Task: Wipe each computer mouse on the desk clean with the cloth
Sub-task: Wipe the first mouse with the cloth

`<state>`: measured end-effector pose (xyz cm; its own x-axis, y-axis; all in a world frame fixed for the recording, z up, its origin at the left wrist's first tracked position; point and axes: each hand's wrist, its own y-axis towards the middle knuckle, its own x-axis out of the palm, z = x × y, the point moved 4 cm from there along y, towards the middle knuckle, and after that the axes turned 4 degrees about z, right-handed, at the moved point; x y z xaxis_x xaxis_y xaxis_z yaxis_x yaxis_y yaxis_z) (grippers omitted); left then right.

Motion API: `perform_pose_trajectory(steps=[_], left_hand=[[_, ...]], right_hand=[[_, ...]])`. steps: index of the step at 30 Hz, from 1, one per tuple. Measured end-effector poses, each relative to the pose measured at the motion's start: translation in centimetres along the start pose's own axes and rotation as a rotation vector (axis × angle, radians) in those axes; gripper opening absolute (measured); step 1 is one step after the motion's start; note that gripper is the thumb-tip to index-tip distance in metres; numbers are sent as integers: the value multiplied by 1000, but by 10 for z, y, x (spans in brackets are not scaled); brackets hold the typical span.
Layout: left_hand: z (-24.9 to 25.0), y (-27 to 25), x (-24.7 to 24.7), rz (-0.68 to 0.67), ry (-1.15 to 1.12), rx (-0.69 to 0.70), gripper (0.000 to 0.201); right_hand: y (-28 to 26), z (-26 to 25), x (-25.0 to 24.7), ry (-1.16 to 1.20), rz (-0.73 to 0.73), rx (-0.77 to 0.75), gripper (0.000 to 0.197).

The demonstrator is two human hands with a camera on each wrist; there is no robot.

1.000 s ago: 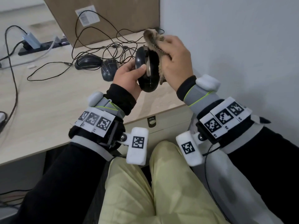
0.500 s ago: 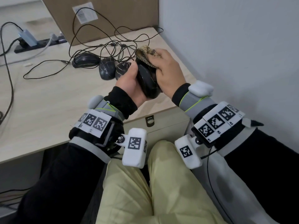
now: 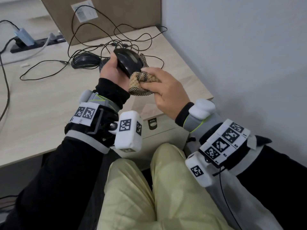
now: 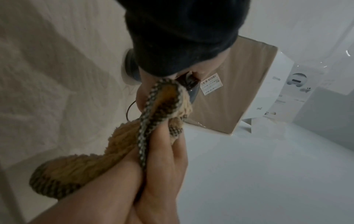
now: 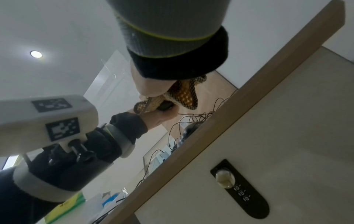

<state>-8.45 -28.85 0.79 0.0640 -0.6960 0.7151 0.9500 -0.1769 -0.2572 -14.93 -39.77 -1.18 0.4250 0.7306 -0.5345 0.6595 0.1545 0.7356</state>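
My left hand (image 3: 116, 65) grips a black wired mouse (image 3: 129, 61) above the desk's right corner, top side up, thumb on its left flank. My right hand (image 3: 150, 80) holds the bunched tan chequered cloth (image 3: 141, 80) and presses it against the mouse's near end, thumb on top. From the left wrist view the cloth (image 4: 155, 106) hangs from the right hand's fingers (image 4: 164, 151), with a sliver of the mouse (image 4: 191, 86) behind it. The right wrist view shows the cloth (image 5: 184, 95) wrapped round the mouse (image 5: 164, 106). Another black mouse (image 3: 85, 61) lies on the desk (image 3: 41, 100); a third (image 3: 103, 63) peeks from behind my left hand.
Tangled black cables (image 3: 116, 39) spread across the desk behind the mice. A cardboard box (image 3: 108, 15) stands at the back, and a power strip (image 3: 34, 44) lies at the back left. The white wall (image 3: 232, 55) is close on the right. A locked drawer (image 3: 152, 124) sits under the desk edge.
My left hand has turned the mouse from upright on edge to top side up. The right hand has drawn the cloth from the mouse's far top down to its near end.
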Motion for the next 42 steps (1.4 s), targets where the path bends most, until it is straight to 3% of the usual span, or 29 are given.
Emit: perform_pose_trajectory(steps=[4,7,11,14,19,25,29,32,36,42], left_hand=[[-3,-2,2,-94,139,-120,49],[-23,-12,1,-159,334,-240,44],[-43,-16,-1,-92,358,-288,47],[-41,-15,-1,-30,304,-295,44],[-35,-11,3,-5,223,-294,33],[-9,6,-8,34,-65,-139,50],[17,10,-13,56,-127,-73,36],[22,9,-13,40,-86,-75,30],[15,10,-15,0,-51,-112,31],[1,6,-4,-30,121,-184,54]], right_hand=[[8,5,2,-33,69,47,43],[28,15,4,-12,29,190,42],[55,29,1,-32,-147,339,48],[58,32,0,-36,-209,348,47],[42,23,2,67,-96,241,47],[11,18,0,29,-32,55,37],[-3,30,3,41,-107,223,46],[5,30,-2,90,34,345,48],[21,14,-5,151,157,332,49],[10,-1,-1,130,199,266,50]])
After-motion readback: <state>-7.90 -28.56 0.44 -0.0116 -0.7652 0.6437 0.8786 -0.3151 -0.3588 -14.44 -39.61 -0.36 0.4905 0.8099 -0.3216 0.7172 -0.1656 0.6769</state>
